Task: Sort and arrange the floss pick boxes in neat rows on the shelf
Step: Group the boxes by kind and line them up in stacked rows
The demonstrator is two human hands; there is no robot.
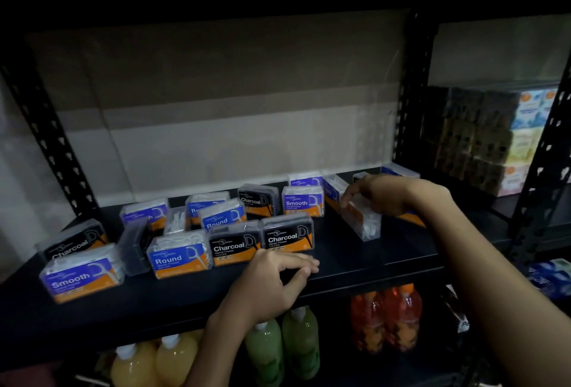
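Left hand (272, 281) fronts "Charcoal" box (288, 236) — right hand (380, 193) grips clear box (361, 220)

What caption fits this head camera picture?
Two hands sorting floss pick boxes on a dark shelf.

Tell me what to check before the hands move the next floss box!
1. Right hand holds the clear box: ok.
2. Left hand free: cannot tell, fingers curl at the Charcoal box.
3. Bare shelf space for it: ok.
4. Same kinds together: not ok, Smooth box sits far from the other Smooth box.
5. All boxes face front: not ok, sideways box.
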